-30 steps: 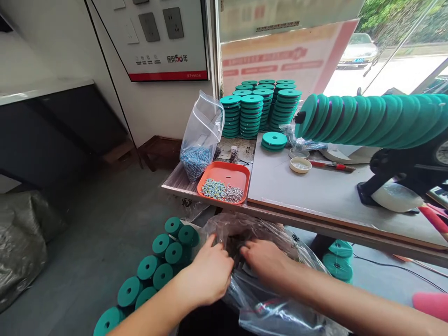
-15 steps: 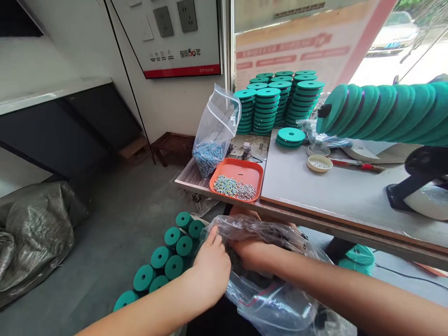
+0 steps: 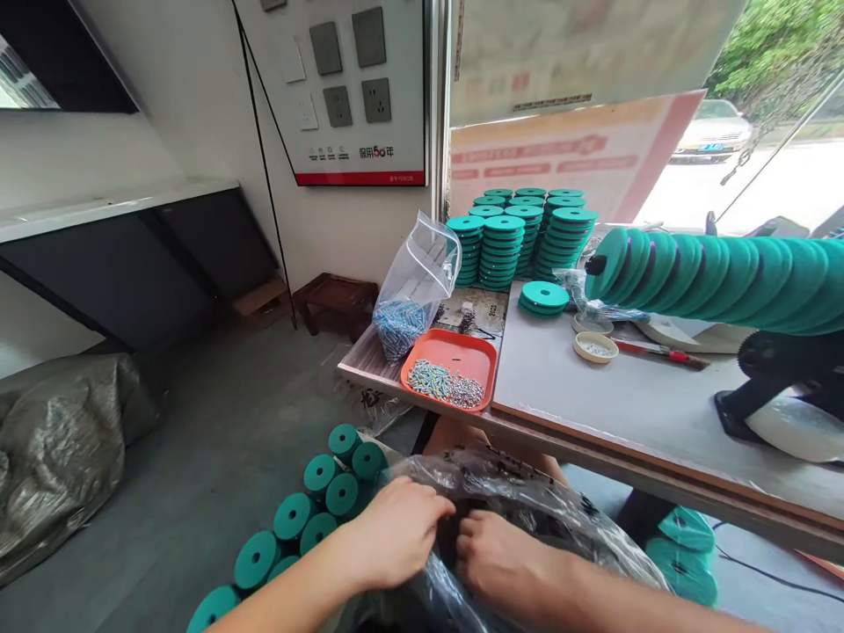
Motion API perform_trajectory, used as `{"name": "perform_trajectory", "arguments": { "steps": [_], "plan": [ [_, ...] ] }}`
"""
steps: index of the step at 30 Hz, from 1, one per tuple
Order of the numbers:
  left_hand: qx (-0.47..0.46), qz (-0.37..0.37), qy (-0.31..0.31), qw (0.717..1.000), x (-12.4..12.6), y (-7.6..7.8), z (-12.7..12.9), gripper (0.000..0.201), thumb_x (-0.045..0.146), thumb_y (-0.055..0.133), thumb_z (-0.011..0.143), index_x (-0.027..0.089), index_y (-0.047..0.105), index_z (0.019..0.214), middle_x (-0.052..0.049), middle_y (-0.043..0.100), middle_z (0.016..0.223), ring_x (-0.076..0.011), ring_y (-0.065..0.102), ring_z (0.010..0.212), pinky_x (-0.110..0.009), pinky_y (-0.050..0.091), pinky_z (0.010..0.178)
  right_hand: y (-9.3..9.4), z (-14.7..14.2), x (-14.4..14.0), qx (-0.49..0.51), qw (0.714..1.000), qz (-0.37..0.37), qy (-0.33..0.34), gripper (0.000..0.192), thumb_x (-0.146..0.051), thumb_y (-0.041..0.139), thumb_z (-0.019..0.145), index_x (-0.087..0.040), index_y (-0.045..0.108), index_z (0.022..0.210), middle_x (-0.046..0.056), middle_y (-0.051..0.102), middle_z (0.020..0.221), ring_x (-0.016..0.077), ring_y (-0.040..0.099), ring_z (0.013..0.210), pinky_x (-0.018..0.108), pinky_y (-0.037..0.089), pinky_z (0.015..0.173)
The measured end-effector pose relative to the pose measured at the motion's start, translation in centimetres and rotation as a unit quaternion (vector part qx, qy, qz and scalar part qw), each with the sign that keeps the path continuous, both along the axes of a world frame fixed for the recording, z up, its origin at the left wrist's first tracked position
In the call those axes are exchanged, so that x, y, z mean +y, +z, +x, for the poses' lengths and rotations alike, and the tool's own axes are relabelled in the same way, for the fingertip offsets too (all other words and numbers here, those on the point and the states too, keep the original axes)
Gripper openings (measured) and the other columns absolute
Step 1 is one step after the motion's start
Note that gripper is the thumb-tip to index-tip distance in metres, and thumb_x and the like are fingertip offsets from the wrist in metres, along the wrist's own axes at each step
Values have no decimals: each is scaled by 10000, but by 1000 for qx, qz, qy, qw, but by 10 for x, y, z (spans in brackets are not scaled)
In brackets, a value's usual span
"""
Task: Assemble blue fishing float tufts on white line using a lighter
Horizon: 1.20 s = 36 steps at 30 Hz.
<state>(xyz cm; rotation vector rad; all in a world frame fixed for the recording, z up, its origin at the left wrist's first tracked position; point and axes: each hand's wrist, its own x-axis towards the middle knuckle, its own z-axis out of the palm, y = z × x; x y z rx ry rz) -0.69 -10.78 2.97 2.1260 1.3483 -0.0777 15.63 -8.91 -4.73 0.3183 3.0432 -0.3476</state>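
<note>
Workbench [image 3: 593, 396] above; just below its front edge sits a crinkled clear plastic bag [image 3: 527, 501], dark contents. Left hand [image 3: 396, 536] and right hand [image 3: 501, 563] both pinch its mouth, fingers curled shut on the film.

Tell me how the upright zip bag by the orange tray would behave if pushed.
The zip bag would probably tip rather than slide: it stands tall, its blue pieces settled only at the bottom. Its clear film looks thin and floppy, so the top should crumple under the fingers. It sits near the table edge, beside the tray, so it might spill off.
</note>
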Motion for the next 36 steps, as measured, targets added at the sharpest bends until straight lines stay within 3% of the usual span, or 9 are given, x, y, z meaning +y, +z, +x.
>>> {"name": "perform_trajectory", "arguments": {
  "steps": [3, 7, 11, 16, 19, 22, 26, 32, 36],
  "plan": [
    [-211, -121, 52, 969, 4, -10, -6, 378, 209, 409, 832, 182, 573, 1171, -104, 625, 1166, -199, 562, 1070, -343, 412, 918, 16, 16, -2, 32, 998, 53, 26, 111, -128, 516, 797, -145, 616, 751, 32, 653, 740, 166, 571, 664, 302, 421, 613],
    [-409, -304, 120, 852, 8, -31, -9, 445, 390, 382, 878, 137, 546, 1207, -147, 591, 1206, -221, 537, 1116, -394, 380, 947, 45, 33, 0, 85, 994, 54, -42, 114, -93, 485, 801, -156, 573, 763, 17, 637, 726, 142, 541, 616, 264, 378, 573],
    [-548, -352, 126, 748, 9, -37, -10, 518, 500, 364, 868, 153, 557, 1201, -136, 552, 1255, -238, 484, 1174, -420, 299, 1009, 91, 43, 3, 137, 981, -16, -139, 196, -99, 405, 851, -176, 552, 747, 15, 597, 658, 136, 517, 576, 253, 362, 546],
    [-631, -395, 101, 660, 7, -17, 2, 787, 697, 521, 661, 196, 485, 1267, -134, 483, 1318, -313, 443, 1201, -484, 355, 951, 147, 48, 23, 265, 884, -229, -308, 297, -382, 423, 871, -196, 584, 705, 13, 533, 578, 120, 438, 490, 238, 333, 459],
    [-653, -353, 124, 658, 6, -3, 23, 880, 583, 745, 485, 197, 505, 1237, -144, 546, 1242, -324, 501, 1125, -449, 443, 859, 157, 49, 46, 311, 772, -400, -384, 371, -537, 495, 777, -186, 548, 669, -19, 436, 527, 98, 356, 451, 221, 270, 406],
    [-664, -265, 216, 665, 8, 2, 46, 567, 354, 791, 550, 143, 622, 1048, -115, 673, 967, -219, 617, 848, -286, 510, 646, 152, 50, 69, 334, 701, -468, -422, 397, -570, 554, 699, -176, 523, 660, -34, 421, 528, 83, 340, 446, 212, 273, 420],
    [-667, -257, 312, 625, 20, 4, 66, 371, 235, 777, 578, 134, 627, 901, -56, 678, 799, -156, 619, 666, -228, 519, 500, 139, 58, 90, 384, 719, -384, -433, 356, -515, 596, 664, -160, 568, 656, 0, 527, 626, 113, 454, 569, 238, 378, 548],
    [-648, -295, 332, 619, 46, 18, 86, 329, 154, 717, 629, 125, 588, 931, -45, 672, 794, -149, 637, 632, -226, 538, 493, 120, 72, 119, 419, 646, -374, -517, 338, -492, 612, 578, -162, 547, 616, 15, 547, 585, 127, 512, 540, 253, 417, 499],
    [-631, -299, 356, 621, 67, 27, 101, 269, 121, 637, 699, 118, 557, 956, -49, 662, 792, -145, 646, 599, -218, 522, 496, 106, 78, 151, 439, 635, -332, -542, 278, -418, 586, 594, -154, 546, 673, 6, 532, 510, 113, 472, 433, 267, 402, 454]
  ]
}}
